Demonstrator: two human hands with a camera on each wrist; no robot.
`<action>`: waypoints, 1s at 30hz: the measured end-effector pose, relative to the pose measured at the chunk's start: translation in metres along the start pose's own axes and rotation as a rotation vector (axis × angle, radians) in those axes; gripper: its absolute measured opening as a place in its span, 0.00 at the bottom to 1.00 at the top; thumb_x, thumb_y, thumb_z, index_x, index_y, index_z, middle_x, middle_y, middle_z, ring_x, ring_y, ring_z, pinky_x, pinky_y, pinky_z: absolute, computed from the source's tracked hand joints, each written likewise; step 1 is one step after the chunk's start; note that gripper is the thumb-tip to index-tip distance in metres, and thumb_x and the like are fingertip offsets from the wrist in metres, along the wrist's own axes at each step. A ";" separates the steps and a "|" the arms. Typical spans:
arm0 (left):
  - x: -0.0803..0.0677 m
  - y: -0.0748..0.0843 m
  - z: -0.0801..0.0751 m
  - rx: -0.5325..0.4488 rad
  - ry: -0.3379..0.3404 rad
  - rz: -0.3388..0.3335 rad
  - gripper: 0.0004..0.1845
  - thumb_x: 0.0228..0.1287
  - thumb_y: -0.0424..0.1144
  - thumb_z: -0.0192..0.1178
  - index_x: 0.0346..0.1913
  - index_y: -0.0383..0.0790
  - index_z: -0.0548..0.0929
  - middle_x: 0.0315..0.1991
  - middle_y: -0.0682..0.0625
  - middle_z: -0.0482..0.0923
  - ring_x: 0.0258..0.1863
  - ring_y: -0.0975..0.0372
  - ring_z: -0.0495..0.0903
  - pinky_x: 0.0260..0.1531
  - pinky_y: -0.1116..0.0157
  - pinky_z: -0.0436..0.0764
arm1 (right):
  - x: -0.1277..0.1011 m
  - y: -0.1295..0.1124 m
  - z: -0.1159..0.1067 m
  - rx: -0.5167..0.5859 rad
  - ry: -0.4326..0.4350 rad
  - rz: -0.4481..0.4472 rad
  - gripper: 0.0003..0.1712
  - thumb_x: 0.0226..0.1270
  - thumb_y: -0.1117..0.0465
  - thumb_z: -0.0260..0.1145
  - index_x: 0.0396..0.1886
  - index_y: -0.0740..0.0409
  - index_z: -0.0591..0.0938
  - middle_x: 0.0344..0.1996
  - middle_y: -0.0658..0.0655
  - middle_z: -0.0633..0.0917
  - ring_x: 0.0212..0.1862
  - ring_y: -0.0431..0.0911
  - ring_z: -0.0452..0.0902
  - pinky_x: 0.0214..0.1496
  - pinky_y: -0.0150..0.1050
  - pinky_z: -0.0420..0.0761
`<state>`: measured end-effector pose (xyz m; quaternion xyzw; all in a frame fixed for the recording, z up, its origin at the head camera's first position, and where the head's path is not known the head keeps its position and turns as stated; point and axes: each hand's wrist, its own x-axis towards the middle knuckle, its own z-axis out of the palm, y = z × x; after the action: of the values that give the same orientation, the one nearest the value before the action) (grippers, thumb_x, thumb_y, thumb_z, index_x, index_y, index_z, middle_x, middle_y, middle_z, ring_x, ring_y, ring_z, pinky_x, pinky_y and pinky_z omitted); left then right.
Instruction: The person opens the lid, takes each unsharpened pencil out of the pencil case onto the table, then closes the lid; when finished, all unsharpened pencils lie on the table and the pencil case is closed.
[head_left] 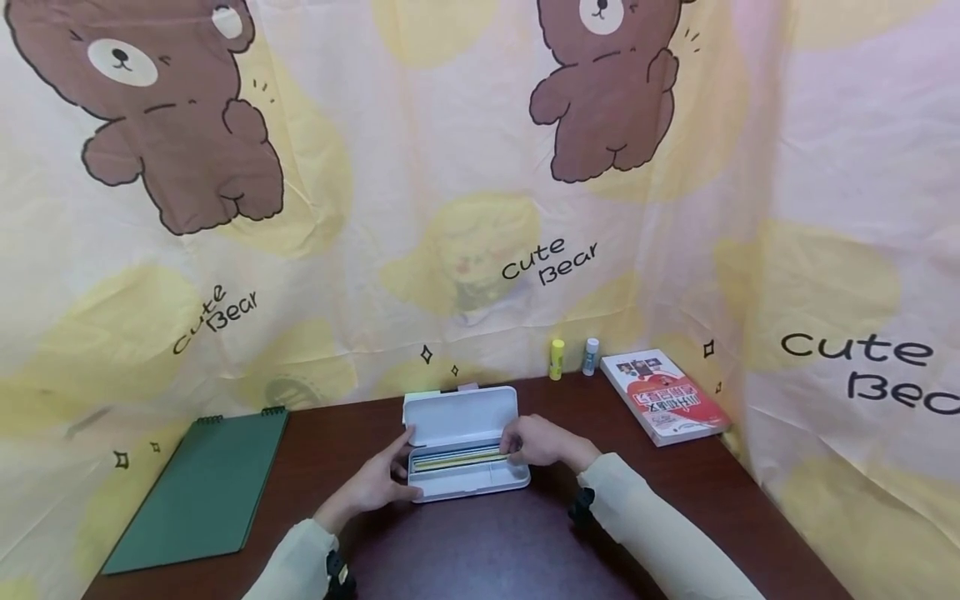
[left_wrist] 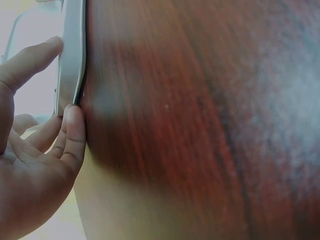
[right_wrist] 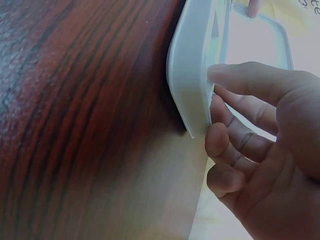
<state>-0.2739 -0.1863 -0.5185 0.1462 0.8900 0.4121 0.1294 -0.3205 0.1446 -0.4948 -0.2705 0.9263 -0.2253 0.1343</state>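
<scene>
A white pencil case (head_left: 463,482) lies open in the middle of the dark wooden table (head_left: 487,550), its lid (head_left: 461,417) standing up at the back. Yellow and green pencils (head_left: 457,458) lie inside along the back. My left hand (head_left: 390,477) rests at the case's left end, index finger stretched up to the lid's corner. In the left wrist view, the left hand (left_wrist: 62,80) touches the case (left_wrist: 72,60) with thumb and a straight finger. My right hand (head_left: 525,446) holds the right end; in the right wrist view its thumb (right_wrist: 240,75) lies over the case rim (right_wrist: 192,75), fingers curled beside the corner.
A green spiral notebook (head_left: 198,483) lies at the table's left. At the back right stand a yellow glue stick (head_left: 557,358) and a small white bottle (head_left: 591,356), beside a red and white book (head_left: 663,396). Bear-print cloth (head_left: 480,208) walls off the back and sides.
</scene>
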 end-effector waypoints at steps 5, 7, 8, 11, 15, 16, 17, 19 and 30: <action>-0.001 0.001 0.000 -0.007 0.003 0.006 0.59 0.51 0.41 0.78 0.81 0.50 0.50 0.67 0.38 0.71 0.46 0.57 0.74 0.36 0.66 0.78 | 0.000 0.000 0.001 0.001 -0.001 0.013 0.04 0.63 0.61 0.72 0.37 0.47 0.88 0.30 0.42 0.83 0.36 0.41 0.75 0.43 0.37 0.78; 0.000 0.001 0.000 -0.009 0.007 0.010 0.59 0.50 0.40 0.78 0.81 0.50 0.50 0.67 0.38 0.71 0.46 0.56 0.74 0.37 0.65 0.78 | 0.000 0.001 0.002 0.001 0.001 0.022 0.04 0.63 0.60 0.72 0.36 0.46 0.88 0.30 0.41 0.83 0.36 0.40 0.75 0.43 0.37 0.78; 0.000 0.001 0.000 -0.009 0.006 0.008 0.59 0.50 0.41 0.78 0.81 0.51 0.50 0.68 0.38 0.71 0.46 0.56 0.74 0.37 0.65 0.77 | 0.000 0.001 0.002 0.001 0.001 0.026 0.04 0.63 0.60 0.72 0.36 0.46 0.88 0.30 0.41 0.83 0.36 0.40 0.75 0.43 0.37 0.78; 0.001 0.001 0.001 -0.015 0.003 -0.003 0.59 0.50 0.41 0.78 0.81 0.51 0.50 0.68 0.39 0.71 0.46 0.56 0.74 0.38 0.65 0.77 | 0.000 0.000 0.002 0.002 -0.002 0.031 0.04 0.63 0.60 0.72 0.36 0.47 0.88 0.30 0.42 0.83 0.35 0.40 0.75 0.42 0.37 0.78; 0.000 0.000 0.001 -0.022 0.003 -0.012 0.59 0.50 0.41 0.78 0.81 0.52 0.50 0.67 0.40 0.71 0.46 0.57 0.74 0.37 0.66 0.78 | 0.000 -0.002 0.001 0.015 -0.004 0.034 0.03 0.63 0.61 0.72 0.35 0.47 0.87 0.30 0.43 0.83 0.35 0.41 0.75 0.42 0.38 0.78; 0.000 0.000 0.001 -0.022 0.007 -0.012 0.59 0.50 0.41 0.78 0.80 0.52 0.51 0.67 0.40 0.72 0.46 0.57 0.74 0.37 0.66 0.78 | 0.000 -0.003 0.001 0.021 -0.005 0.035 0.03 0.63 0.61 0.72 0.35 0.48 0.87 0.30 0.43 0.83 0.35 0.42 0.75 0.42 0.38 0.78; 0.000 0.000 0.001 -0.021 0.007 -0.012 0.59 0.50 0.41 0.78 0.80 0.52 0.51 0.67 0.40 0.72 0.46 0.57 0.74 0.37 0.66 0.78 | 0.000 -0.003 0.001 0.028 -0.005 0.037 0.03 0.62 0.61 0.72 0.35 0.48 0.87 0.30 0.44 0.83 0.35 0.42 0.75 0.42 0.39 0.78; 0.000 0.000 0.001 -0.016 0.006 -0.012 0.59 0.50 0.41 0.78 0.81 0.52 0.50 0.67 0.40 0.72 0.46 0.57 0.74 0.37 0.66 0.77 | 0.000 -0.002 0.001 0.034 -0.006 0.040 0.03 0.63 0.61 0.72 0.35 0.48 0.88 0.29 0.43 0.83 0.35 0.42 0.75 0.41 0.38 0.78; 0.000 -0.002 0.002 -0.024 0.013 -0.026 0.59 0.51 0.41 0.78 0.81 0.53 0.50 0.67 0.41 0.71 0.47 0.56 0.73 0.38 0.65 0.78 | -0.006 0.009 -0.009 0.027 0.067 -0.043 0.03 0.64 0.61 0.71 0.35 0.50 0.89 0.28 0.41 0.85 0.32 0.39 0.76 0.39 0.36 0.78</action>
<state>-0.2734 -0.1856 -0.5211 0.1306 0.8875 0.4221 0.1308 -0.3235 0.1580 -0.4905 -0.2807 0.9211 -0.2497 0.1020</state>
